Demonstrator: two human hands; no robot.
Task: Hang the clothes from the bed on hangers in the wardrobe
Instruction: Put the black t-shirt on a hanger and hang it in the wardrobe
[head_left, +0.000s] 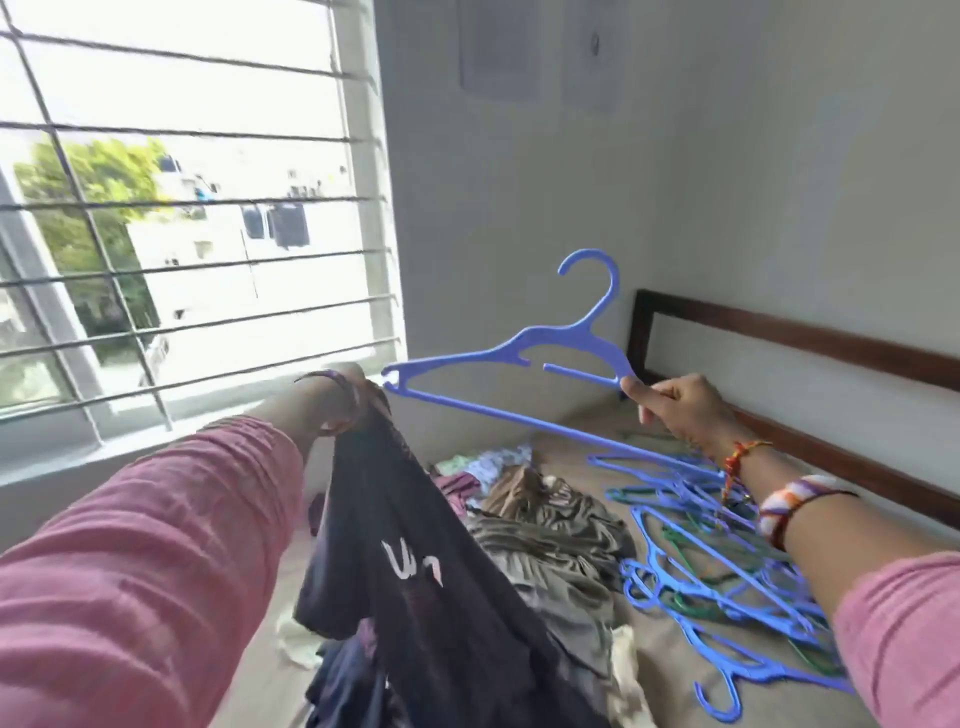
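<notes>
The bed was found to serve as the only holder of loose items, its beige sheet carrying three groups of things. Nearest the viewer, a heap of dark navy clothing was recorded at the lower edge of the view, with a pale garment lying just beside it on the left. Beyond that, a crumpled olive-grey garment was spread across the middle of the sheet, and a smaller mound of mixed coloured clothes was noted behind it, towards the wall. On the right side of the sheet, a tangled pile of blue and green hangers was observed, lying flat and overlapping one another. A dark navy T-shirt with pale lettering was held up above the bed, hanging from the left hand; that hand was seen from the wrist side, so its fingers were mostly hidden, but the cloth was gathered and gripped at it. A pink sleeve and a bangle were noted on that arm. The right hand, bearing wrist threads and a band, was closed around one end of a single blue hanger, which was held in the air, hook uppermost, its far tip close to the left hand. Behind, a dark wooden headboard stood against a grey wall, and a barred window was recorded on the left.
</notes>
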